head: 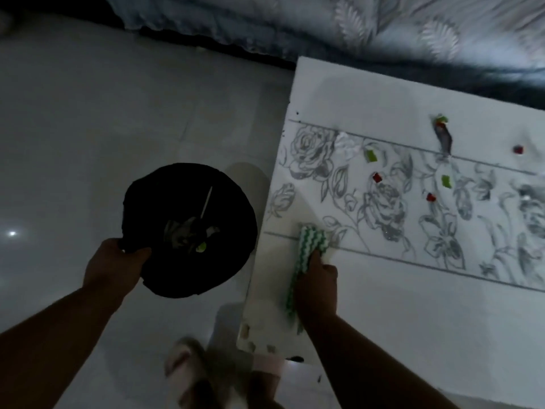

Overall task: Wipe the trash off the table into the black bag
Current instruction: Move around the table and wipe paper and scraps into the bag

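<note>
Dim floral desk (413, 305) beside bed: scraps (377, 177) (light, loose) scattered mid-desk; right hand (317, 280) fingers clamped on soft cloth (309, 246) at the edge; left hand (113, 267) pinches limp bag (188, 228) rim, below the desk edge.

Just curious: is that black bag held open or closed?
Open. The left hand holds the black bag by its rim, mouth wide, with scraps visible inside.

Bag (188, 228) sits on the floor just left of the table (413, 320), my left hand (115, 267) on its near rim. Right hand (317, 286) w/ cloth (309, 246) at table's left edge; scraps (376, 177) further right, bed (354, 25) behind.
</note>
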